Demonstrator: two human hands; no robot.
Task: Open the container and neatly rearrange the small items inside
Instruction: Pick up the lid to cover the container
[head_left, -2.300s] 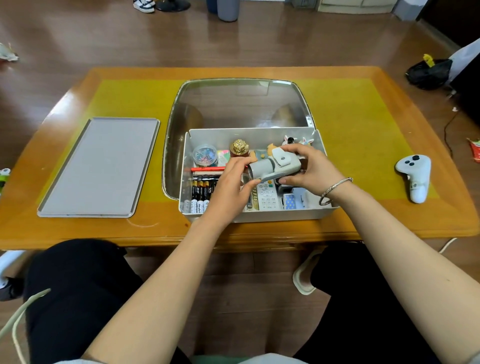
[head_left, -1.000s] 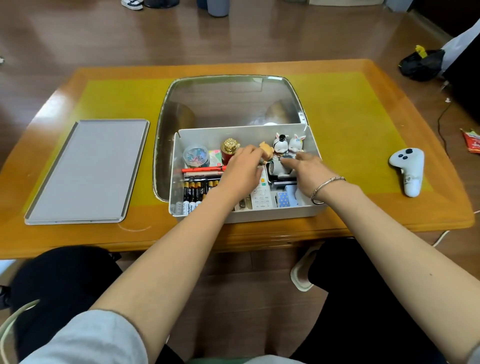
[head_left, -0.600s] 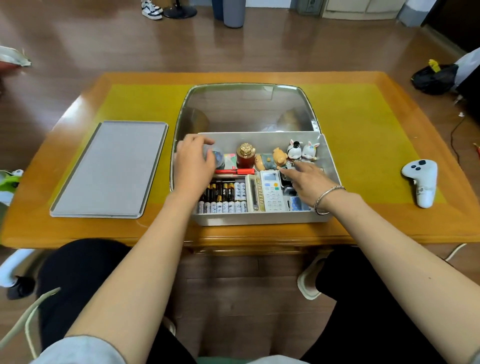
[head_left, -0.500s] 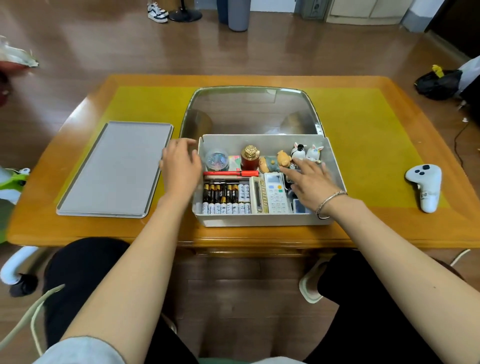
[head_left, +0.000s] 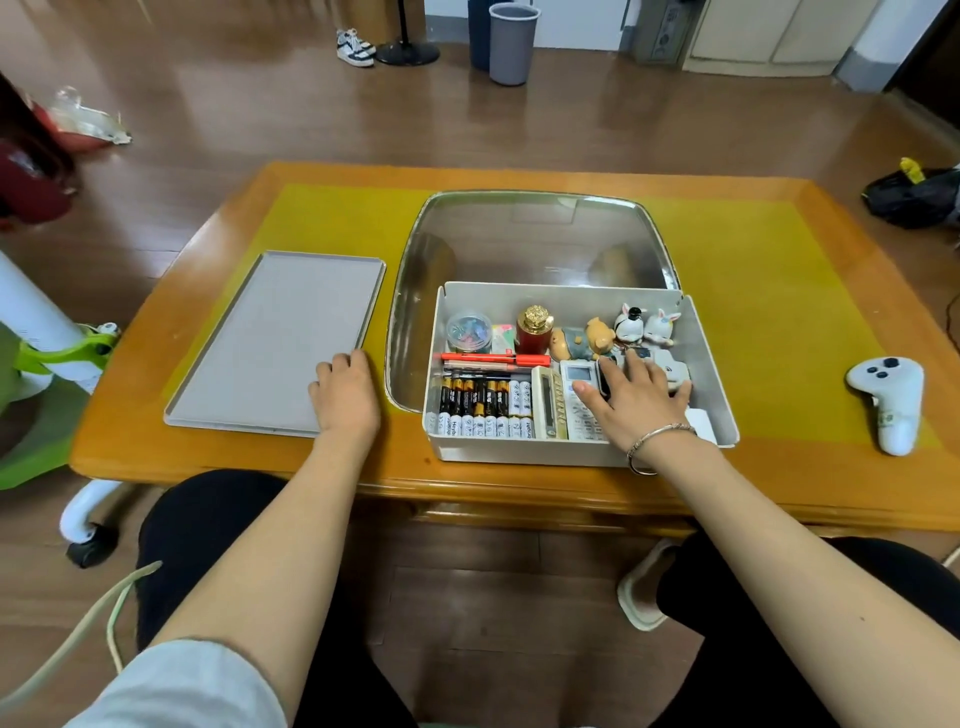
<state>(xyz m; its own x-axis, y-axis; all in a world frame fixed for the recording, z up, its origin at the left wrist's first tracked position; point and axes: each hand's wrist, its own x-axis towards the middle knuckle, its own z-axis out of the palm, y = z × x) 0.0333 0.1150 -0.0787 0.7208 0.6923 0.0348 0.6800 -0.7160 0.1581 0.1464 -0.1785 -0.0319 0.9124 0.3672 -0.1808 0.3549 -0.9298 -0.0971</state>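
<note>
The container (head_left: 582, 447) sits open at centre frame on the counter (head_left: 779, 291), and its contents already look ordered: batteries (head_left: 485, 405) in a row at the lower left of the box, red pens (head_left: 493, 359) above them, a calculator (head_left: 546, 405) and a remote (head_left: 579, 400) side by side, and small figurines (head_left: 623, 332) lined along the far wall. The sorting step seems close to done, and the grey lid (head_left: 275, 338) lies flat at centre left.

The left hand (head_left: 345, 392) rests on the lid's near right corner, fingers bent over its edge; whether it truly grips the lid cannot be told. The right hand (head_left: 636, 397) lies inside the container at its right side, fingers spread and fairly straight over the remote and some white items, pressing rather than clasping. Both forearms reach forward from the lower frame, well apart.

The next move probably calls for a last nudge of the right-side items, then withdrawing that hand. A white controller (head_left: 891, 400) lies at the right of the counter.
</note>
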